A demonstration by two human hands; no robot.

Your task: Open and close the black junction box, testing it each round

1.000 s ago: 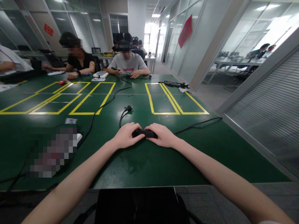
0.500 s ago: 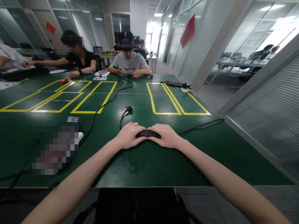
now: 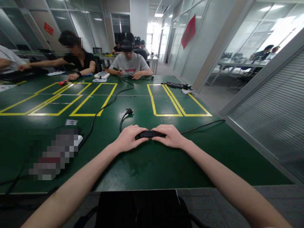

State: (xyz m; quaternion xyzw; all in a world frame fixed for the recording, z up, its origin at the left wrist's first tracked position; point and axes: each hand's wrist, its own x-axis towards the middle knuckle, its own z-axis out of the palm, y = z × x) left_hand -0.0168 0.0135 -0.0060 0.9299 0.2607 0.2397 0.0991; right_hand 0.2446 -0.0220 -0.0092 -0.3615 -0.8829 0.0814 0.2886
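A black power adapter [image 3: 148, 134] lies across the middle of the view, low over the green table; whether it touches the surface cannot be made out. My left hand [image 3: 129, 138] grips its left end, thumb at the near side and fingers over the far side. On the right end my right hand [image 3: 170, 136] holds it the same way. Both hands cover the adapter's ends. A short black cord curves up from behind my left hand to a plug [image 3: 129, 111] on the table. From beside my right hand a thin black cable [image 3: 201, 127] trails right.
Yellow tape outlines [image 3: 166, 115] mark the green table [image 3: 147, 171]. A blurred-out object [image 3: 54, 155] lies at left near a long black cord [image 3: 93, 122]. A folded black tripod-like stand [image 3: 178, 85] is at far right. Across the table, a person in grey [image 3: 130, 63] handles a tool.
My thumbs have moved apart, baring more of the adapter's middle, and the adapter looks slightly turned. The whole view has shifted a little.
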